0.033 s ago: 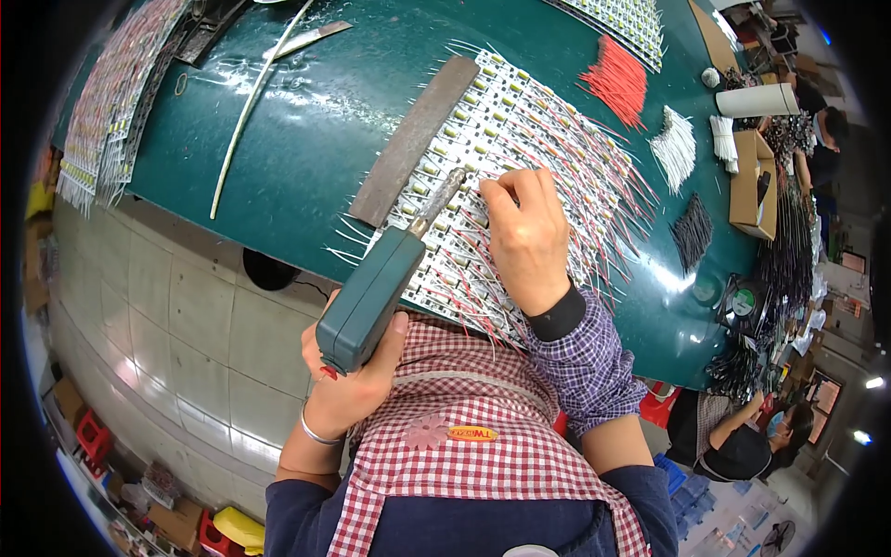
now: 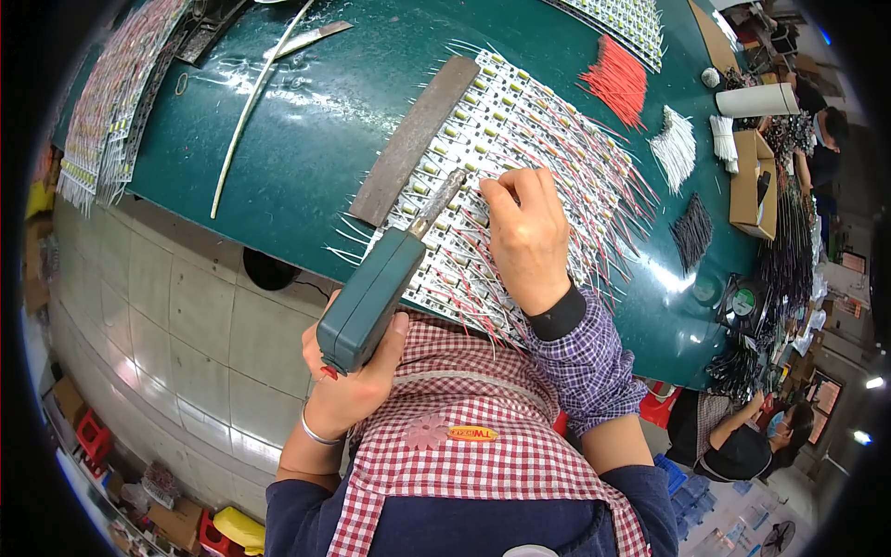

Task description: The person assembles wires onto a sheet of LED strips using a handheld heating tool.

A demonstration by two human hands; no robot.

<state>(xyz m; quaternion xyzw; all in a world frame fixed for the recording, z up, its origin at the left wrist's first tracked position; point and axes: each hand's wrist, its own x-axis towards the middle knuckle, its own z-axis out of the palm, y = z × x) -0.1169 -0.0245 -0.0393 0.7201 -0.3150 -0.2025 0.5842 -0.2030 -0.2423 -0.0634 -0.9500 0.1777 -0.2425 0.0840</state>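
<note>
My left hand (image 2: 357,376) is wrapped round the green body of a gun-shaped soldering iron (image 2: 371,297). The iron's metal tip rests at a panel of small white circuit boards (image 2: 478,139), among rows of yellowish-green components. Just right of that tip, my right hand (image 2: 529,232) is closed in a pinch low over the boards; what sits between its fingertips is too small to make out. Many thin red and white wires (image 2: 594,200) stick out from the panel's right part. Along the panel's left side lies a flat dark bar (image 2: 415,139), partly covering the boards.
On the green table (image 2: 306,176) lie bundles of red wires (image 2: 617,82), white wires (image 2: 675,147) and black wires (image 2: 691,232). A cardboard box (image 2: 752,186) stands at the right, a long pale stick (image 2: 243,125) at the left. Stacked wired panels (image 2: 121,93) fill the far left. A co-worker (image 2: 742,436) sits at right.
</note>
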